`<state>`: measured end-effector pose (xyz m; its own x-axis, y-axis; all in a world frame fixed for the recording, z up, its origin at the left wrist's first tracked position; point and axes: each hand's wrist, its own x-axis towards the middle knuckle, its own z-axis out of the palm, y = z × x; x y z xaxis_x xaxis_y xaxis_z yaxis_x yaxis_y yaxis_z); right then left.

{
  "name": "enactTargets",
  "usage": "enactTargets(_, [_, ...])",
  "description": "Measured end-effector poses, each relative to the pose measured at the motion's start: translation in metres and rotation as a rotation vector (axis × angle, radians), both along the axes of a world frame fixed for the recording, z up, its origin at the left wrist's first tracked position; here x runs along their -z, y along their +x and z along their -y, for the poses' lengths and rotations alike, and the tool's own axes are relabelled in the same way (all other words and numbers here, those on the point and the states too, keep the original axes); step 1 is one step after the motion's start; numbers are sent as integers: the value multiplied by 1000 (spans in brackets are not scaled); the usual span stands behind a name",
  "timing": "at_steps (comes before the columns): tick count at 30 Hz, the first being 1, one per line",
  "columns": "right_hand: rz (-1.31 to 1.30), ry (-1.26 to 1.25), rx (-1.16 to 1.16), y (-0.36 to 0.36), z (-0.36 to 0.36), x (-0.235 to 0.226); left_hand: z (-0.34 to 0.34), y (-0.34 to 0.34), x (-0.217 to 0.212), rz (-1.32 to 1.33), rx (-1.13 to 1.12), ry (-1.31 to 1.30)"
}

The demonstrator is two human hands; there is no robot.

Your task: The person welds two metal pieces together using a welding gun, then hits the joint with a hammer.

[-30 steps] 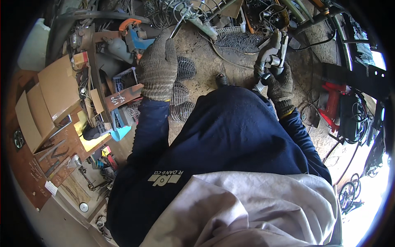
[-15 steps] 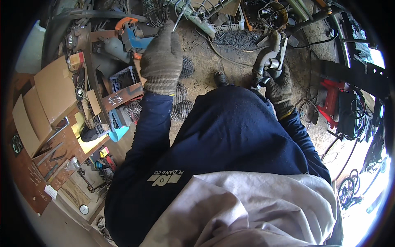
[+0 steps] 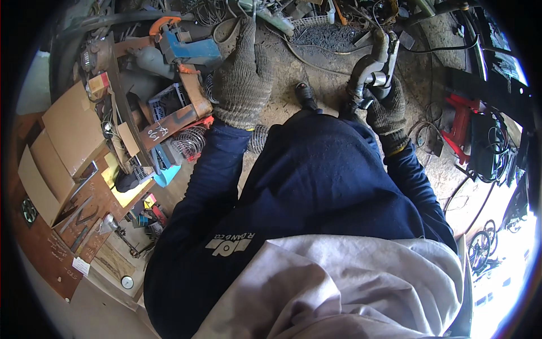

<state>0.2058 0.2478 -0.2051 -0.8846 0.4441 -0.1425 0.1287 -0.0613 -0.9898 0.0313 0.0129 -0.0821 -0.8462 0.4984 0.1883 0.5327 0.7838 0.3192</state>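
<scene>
My left hand [image 3: 243, 87], in a grey-brown knitted glove, reaches forward over the floor. Its fingers are closed at the far end on a thin metal rod [image 3: 254, 10], which runs up toward the picture's top edge. My right hand [image 3: 389, 113], gloved alike, grips a heavy grey metal tool [image 3: 370, 70] with a curved body and a bright straight bar along one side. The tool stands up ahead of the hand; its exact kind is unclear, and the gripping fingers are partly hidden behind it.
To the left, a blue tool with an orange handle [image 3: 189, 50] lies by a rusty metal frame [image 3: 175, 124]. Wire coils [image 3: 189, 142] lie below it. An open cardboard box [image 3: 73, 130] stands farther left. A red stand [image 3: 458, 127] and cables are at the right. Dark metal scraps [image 3: 333, 39] cover the floor ahead.
My left hand has shifted right relative to the bench, uncovering more of the blue tool. The right hand keeps its grip on the metal tool. The whole view has shifted slightly.
</scene>
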Motion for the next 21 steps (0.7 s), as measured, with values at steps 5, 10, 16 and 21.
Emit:
enactTargets(5, [-68, -85, -131, -4, -3, -8, 6, -4, 8, -5, -9, -16])
enactTargets(10, [-68, -226, -196, -17, 6, -5, 2, -3, 16, -66, -34, -13])
enactTargets(16, [-76, 166, -272, -43, 6, -26, 0, -7, 14, -50, -34, -3])
enactTargets(21, [-183, 31, -162, -60, 23, -17, 3, -7, 17, -34, -25, 34])
